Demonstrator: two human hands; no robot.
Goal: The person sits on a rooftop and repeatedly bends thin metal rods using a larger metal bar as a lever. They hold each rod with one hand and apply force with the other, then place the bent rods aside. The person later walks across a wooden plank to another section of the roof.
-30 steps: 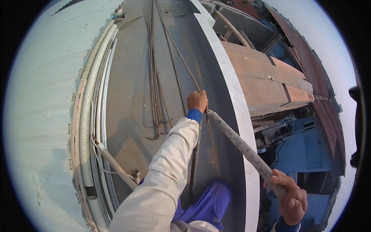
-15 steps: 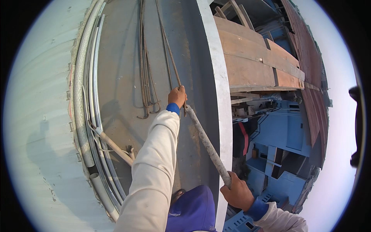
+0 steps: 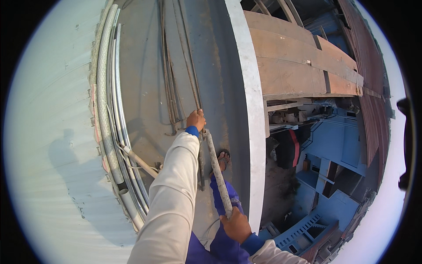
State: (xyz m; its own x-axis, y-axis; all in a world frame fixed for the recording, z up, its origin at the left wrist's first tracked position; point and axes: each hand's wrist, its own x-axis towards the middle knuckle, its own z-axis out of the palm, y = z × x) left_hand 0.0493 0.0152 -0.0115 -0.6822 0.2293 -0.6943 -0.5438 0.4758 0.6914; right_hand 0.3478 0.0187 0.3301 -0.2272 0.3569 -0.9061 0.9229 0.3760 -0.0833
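Note:
My left hand (image 3: 196, 120) is closed around a long, thin rusty steel rod (image 3: 190, 57), which runs from the fist toward the far edge. My right hand (image 3: 236, 224) grips the near end of a grey, crusted pipe (image 3: 218, 171). The pipe slants up and leftward, its far end just below my left fist; whether they touch I cannot tell. Left of the held rod lie several rusty rods (image 3: 169, 83), some with hooked near ends. Below my left fist a dark narrow strip (image 3: 201, 163) runs along the floor, rod or shadow, I cannot tell.
White and metal pipes (image 3: 118, 92) line the pale sheet roof (image 3: 57, 132) at left, with a tan pipe (image 3: 143, 163) jutting out. A white parapet ledge (image 3: 252, 110) edges a drop at right toward blue buildings (image 3: 336, 132). My sandalled foot (image 3: 224, 159) stands beside the grey pipe.
My right hand has come leftward with the pipe, which now stands steeper. My left hand keeps the rod and sits slightly lower and further left. My sandalled foot and purple trouser leg now show.

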